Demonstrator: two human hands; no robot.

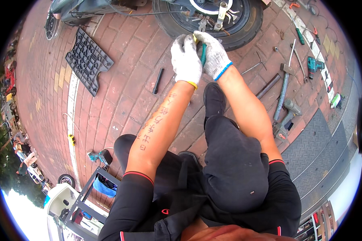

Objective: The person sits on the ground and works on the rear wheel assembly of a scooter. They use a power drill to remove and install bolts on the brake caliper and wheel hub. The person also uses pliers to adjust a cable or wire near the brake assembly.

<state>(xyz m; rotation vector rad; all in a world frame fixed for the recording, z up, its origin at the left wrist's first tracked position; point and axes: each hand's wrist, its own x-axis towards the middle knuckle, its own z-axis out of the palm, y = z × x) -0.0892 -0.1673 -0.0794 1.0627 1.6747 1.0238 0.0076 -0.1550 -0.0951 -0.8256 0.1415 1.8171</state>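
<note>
Pliers [204, 54] are gripped by L hand [186, 60] & R hand [214, 54] (both gloved, fingers curled round them), tips held nr wheel [237, 19]. Handwriting [153, 122] is borne on L forearm [165, 128]. Hammer [283, 89] & drill [313, 65] are laid out R, black panel [86, 60] L; blue cloth [104, 186] is held in rack [84, 191].
</note>
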